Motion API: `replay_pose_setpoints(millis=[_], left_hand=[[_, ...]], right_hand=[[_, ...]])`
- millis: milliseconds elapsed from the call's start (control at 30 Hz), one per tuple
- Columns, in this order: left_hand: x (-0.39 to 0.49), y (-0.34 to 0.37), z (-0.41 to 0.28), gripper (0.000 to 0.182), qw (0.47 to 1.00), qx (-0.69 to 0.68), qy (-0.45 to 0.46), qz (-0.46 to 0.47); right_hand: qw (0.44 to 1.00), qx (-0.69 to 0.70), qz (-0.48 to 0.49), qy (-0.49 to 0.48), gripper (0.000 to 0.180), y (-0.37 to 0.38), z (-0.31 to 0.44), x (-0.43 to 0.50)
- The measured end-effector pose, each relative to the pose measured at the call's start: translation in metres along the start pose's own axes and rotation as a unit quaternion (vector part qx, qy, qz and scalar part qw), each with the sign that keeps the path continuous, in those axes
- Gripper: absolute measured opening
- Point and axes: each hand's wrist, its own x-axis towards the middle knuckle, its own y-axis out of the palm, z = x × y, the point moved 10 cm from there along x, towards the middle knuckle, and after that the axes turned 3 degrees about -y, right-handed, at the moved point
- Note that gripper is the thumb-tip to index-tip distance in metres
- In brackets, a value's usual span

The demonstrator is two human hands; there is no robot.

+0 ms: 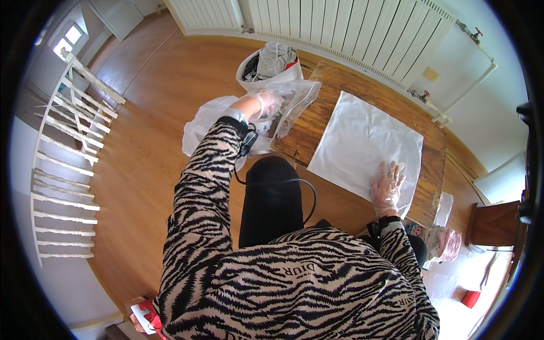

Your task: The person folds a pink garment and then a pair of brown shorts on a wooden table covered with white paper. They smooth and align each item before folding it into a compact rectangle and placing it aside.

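My right hand [387, 189], in a clear disposable glove, lies with fingers spread on the near right part of a flat white plastic bag [365, 140]. The bag rests on a worn wooden tabletop [293, 142]. My left hand [268, 103], gloved too and blurred, reaches to the table's left end. Next to it is a clear plastic bag [297, 106] that hangs partly over the table edge. Whether the left fingers grip that bag is hard to see. Below that hand sits a whitish container [264, 127], mostly hidden, with a crumpled white plastic bag [204, 123] around it.
A white bin [248, 83] filled with cloth items stands behind my left hand. White radiators [340, 34] line the wall beyond the table. A white balustrade [63, 170] is at the left. Stacked packages [442, 244] lie at the table's right. A black cable [312, 191] crosses my knee.
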Motion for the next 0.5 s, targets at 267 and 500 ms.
replay_pose_setpoints(millis=[267, 500], left_hand=[[0.028, 0.028, 0.116, 0.049, 0.998, 0.061, -0.023, -0.008], [0.035, 0.078, 0.136, 0.058, 0.963, 0.263, 0.010, 0.056]], right_hand=[[1.000, 0.000, -0.030, -0.010, 0.071, -0.005, 0.008, 0.001], [1.000, -0.009, -0.026, -0.015, 0.073, -0.002, 0.009, 0.002]])
